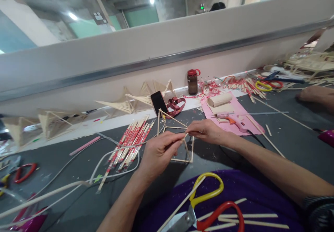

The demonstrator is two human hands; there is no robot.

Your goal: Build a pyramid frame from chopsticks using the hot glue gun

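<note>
A small open frame of thin wooden sticks (192,150) stands on the dark table in front of me. My left hand (160,152) is closed at its near upper corner, thumb and forefinger pinched together. My right hand (205,131) pinches the same corner from the other side, and the fingertips of both hands nearly meet. The joint itself is mostly hidden by the fingers. On the purple cloth (250,186) at my lap lie large scissors (208,199) with one yellow and one red handle, among several loose sticks (247,215).
Wrapped chopsticks (130,141) lie left of the frame, crossed by a pale cable. A phone (159,102) leans behind it. A pink glue gun (233,119) rests on pink paper to the right. A bottle (192,82) stands by the partition. Another person's hand (318,96) is far right.
</note>
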